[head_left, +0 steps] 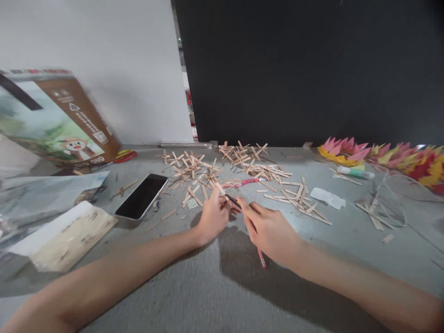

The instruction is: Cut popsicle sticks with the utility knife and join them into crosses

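My left hand (pixel 213 217) is closed around a short flat wooden stick (pixel 220 188), whose pale end pokes up past the fingertips. Pinched in my right hand (pixel 272 229) is a slim dark tool (pixel 233 200); its tip meets the stick, and I cannot tell its exact kind. A thin pink rod (pixel 261 258) shows below the right hand, its upper part hidden by the fingers. Just beyond both hands lies a pink patterned pen-like stick (pixel 248 182). Crossed wooden sticks (pixel 189 164) are heaped behind, and loose flat sticks (pixel 298 196) lie to the right.
At left are a phone (pixel 142 196), a packet (pixel 74 236), a plastic bag (pixel 52 196) and a printed brown bag (pixel 79 125). To the right lie a white paper scrap (pixel 328 198), a glue-stick-like tube (pixel 355 173), a pale cable (pixel 404 208) and pink-yellow paper flowers (pixel 347 150). A dark panel (pixel 312 69) stands behind.
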Motion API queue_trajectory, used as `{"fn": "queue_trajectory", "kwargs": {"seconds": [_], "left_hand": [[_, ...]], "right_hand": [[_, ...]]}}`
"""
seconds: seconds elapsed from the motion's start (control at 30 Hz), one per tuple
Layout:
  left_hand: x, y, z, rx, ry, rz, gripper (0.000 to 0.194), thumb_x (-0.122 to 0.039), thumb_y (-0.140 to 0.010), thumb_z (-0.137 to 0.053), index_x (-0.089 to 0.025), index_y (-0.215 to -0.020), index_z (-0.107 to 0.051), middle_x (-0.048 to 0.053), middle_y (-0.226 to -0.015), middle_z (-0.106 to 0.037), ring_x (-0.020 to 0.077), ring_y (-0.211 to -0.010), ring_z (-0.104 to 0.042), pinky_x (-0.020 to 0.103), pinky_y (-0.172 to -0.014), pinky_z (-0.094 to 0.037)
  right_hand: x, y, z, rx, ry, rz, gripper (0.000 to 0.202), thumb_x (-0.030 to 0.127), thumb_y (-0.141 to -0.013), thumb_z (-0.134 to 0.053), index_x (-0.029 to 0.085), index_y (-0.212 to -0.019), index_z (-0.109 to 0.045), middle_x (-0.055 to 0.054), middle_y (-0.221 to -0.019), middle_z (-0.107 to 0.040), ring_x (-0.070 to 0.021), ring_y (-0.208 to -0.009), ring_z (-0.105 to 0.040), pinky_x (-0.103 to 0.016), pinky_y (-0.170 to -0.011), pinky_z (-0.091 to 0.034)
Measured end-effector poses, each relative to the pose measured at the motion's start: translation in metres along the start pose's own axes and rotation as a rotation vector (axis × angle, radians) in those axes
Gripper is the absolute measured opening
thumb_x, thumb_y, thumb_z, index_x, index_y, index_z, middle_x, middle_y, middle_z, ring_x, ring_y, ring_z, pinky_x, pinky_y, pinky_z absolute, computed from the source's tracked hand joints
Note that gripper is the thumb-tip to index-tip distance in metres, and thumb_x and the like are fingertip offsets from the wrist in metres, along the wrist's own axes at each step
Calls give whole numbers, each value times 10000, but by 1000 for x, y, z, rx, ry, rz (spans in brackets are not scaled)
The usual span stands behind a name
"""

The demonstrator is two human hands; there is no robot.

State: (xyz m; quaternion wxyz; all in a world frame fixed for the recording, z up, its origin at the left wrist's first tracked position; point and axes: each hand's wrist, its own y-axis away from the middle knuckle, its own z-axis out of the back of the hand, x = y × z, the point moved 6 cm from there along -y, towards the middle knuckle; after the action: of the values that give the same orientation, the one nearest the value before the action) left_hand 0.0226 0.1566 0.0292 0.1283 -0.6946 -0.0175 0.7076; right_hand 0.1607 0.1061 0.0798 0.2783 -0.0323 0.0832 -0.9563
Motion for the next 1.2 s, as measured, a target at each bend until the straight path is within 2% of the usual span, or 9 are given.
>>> {"fn": "queue_trajectory", "kwargs": {"seconds": [0.17,0.37,0.6,0.73,0.83,0.97,1.1,1.2], "left_hand": [[-1,0,2,8,-25,-15,402,-211,-956,-574,-210,-1346,-479,7,-798,-740,172,-765,-761,288,-720,-611],[-4,1,1,2,38,-4,389,-203,-937,-588,-207,-1309,-475,5,-792,-740,172,-739,-763,268,-674,-600],[4,-4,-1,24,156,69,483,-190,-867,-638,-198,-1306,-437,-35,-693,-715,184,-648,-755,296,-657,-611],[7,-7,3,-17,141,103,503,-205,-845,-680,-180,-1311,-490,-4,-759,-738,189,-665,-761,277,-617,-596],[6,-6,-1,15,179,141,515,-227,-877,-666,-188,-1353,-470,26,-827,-767,210,-726,-782,321,-676,-623],[3,-1,-8,48,232,153,502,-213,-902,-634,-218,-1365,-440,25,-847,-775,229,-784,-797,381,-752,-646],[1,2,-11,62,196,136,473,-192,-920,-608,-222,-1366,-450,-2,-743,-734,243,-737,-795,404,-730,-650],[3,2,-11,84,180,127,468,-196,-929,-592,-221,-1369,-434,-36,-683,-701,231,-692,-785,371,-685,-638]], "right_hand": [[0,0,-7,-27,17,15,520,176,-1053,-407,113,-1567,-451,-93,-983,-722,-202,-749,-717,-301,-581,-476],[1,3,-7,-71,35,51,518,176,-1052,-390,111,-1562,-453,-98,-977,-720,-190,-723,-701,-301,-558,-466],[3,0,-12,47,104,51,604,136,-994,-449,98,-1593,-380,-119,-1041,-708,-198,-714,-701,-306,-551,-476],[12,2,-2,84,155,66,708,66,-909,-498,80,-1599,-342,-137,-1058,-697,-209,-756,-711,-294,-545,-485],[21,9,8,84,211,80,750,44,-862,-549,27,-1585,-350,-157,-1030,-696,-233,-782,-720,-297,-533,-505],[27,18,13,78,308,50,749,34,-857,-575,43,-1581,-383,-187,-1039,-708,-223,-746,-716,-278,-525,-520],[31,24,14,74,369,27,756,3,-827,-561,68,-1568,-431,-181,-1016,-717,-200,-691,-702,-255,-500,-514],[34,28,14,53,389,17,752,-6,-812,-537,53,-1557,-450,-171,-978,-714,-197,-641,-689,-264,-466,-508]]}}
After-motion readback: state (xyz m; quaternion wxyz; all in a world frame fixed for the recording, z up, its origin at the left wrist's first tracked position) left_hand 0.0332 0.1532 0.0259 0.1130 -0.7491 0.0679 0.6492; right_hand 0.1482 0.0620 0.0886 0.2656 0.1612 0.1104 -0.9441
